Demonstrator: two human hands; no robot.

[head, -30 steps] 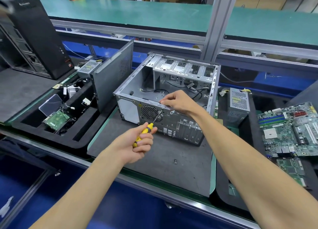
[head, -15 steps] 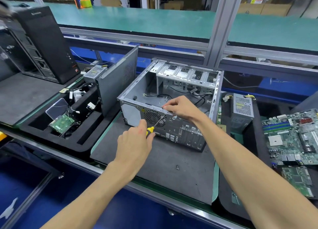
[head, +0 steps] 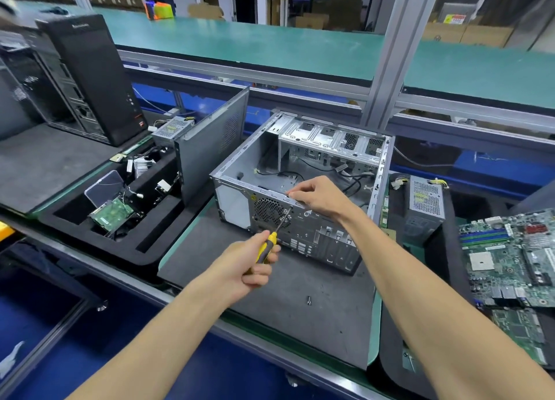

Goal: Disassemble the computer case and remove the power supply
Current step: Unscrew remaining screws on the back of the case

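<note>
Inside computer case [head: 303, 189]: loose cables [head: 351, 183]

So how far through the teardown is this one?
Mostly done: the case is open and largely stripped, with a power supply standing beside it and a loose screw on the mat. In hand: left hand drives a screwdriver at the rear panel while right hand steadies the rim. Left: internal cables.

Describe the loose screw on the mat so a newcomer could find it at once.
Start at the open case in the middle of the dark mat. Move toward the near edge, between the two forearms, to the screw. It is the only small loose object lying on that bare stretch of mat.
</note>
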